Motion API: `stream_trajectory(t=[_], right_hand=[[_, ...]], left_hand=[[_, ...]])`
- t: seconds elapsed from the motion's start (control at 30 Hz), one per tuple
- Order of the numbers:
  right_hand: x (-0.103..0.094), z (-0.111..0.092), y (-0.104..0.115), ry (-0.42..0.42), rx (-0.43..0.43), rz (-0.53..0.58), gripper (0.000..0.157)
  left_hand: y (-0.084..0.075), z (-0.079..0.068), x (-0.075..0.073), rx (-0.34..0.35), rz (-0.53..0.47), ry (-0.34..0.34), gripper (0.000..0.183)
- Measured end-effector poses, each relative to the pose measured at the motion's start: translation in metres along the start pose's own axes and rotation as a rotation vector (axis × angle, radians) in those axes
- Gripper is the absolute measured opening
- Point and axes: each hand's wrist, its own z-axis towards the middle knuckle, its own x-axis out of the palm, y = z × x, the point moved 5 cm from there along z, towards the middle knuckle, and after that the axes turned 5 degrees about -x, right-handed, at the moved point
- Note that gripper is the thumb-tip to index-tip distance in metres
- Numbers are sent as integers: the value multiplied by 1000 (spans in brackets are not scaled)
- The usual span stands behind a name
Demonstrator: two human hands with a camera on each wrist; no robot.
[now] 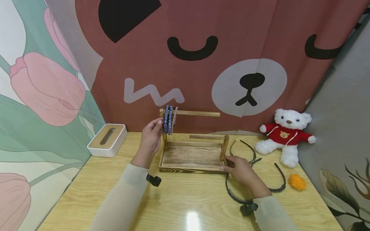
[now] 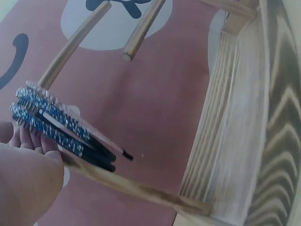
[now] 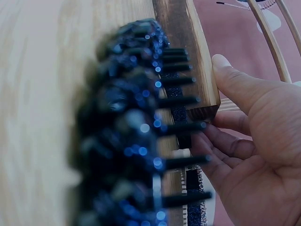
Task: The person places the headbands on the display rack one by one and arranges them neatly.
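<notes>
A wooden stand (image 1: 190,170) has a tray base, a tall left post with a long rod (image 1: 199,113), and a shorter right post (image 1: 224,147) with a lower rod. Two blue glittery headbands (image 1: 167,123) and a pink one (image 1: 174,120) hang at the rod's left end. My left hand (image 1: 151,134) pinches the blue headbands at their left side; the left wrist view partly hides its fingertips behind them. Gripping the tray's front right corner, my right hand (image 1: 240,168) has its thumb on the wall and fingers round the corner (image 3: 207,110).
Several dark headbands (image 1: 279,189) lie on the table right of the stand, some partly under my right arm. An orange ball-like thing (image 1: 297,182) and a white teddy bear in red (image 1: 286,134) are farther right. A white tissue box (image 1: 107,140) stands at left.
</notes>
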Motion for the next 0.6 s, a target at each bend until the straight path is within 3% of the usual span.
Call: stream_trajectory(t=[0.07, 0.17, 0.23, 0.3, 0.43, 0.53, 0.6], right_hand=[[0, 0, 1, 3, -2, 4, 73], [0, 0, 2, -1, -1, 9, 72], [-1, 1, 2, -5, -4, 5, 71], [-1, 1, 2, -6, -3, 2, 70], [0, 1, 0, -1, -2, 5, 73], [0, 1, 0, -2, -5, -2, 72], [1, 0, 1, -3, -5, 0, 71]], left_hand=[[2, -1, -8, 17, 32, -16, 24], [9, -5, -28, 12, 191, -61, 31], [15, -9, -43, -6, 386, -77, 34], [23, -14, -59, -15, 642, -61, 38], [38, -31, -76, 33, 1112, 89, 47], [48, -46, -78, 46, 1289, 229, 51], [52, -52, -79, 30, 1339, 292, 50]])
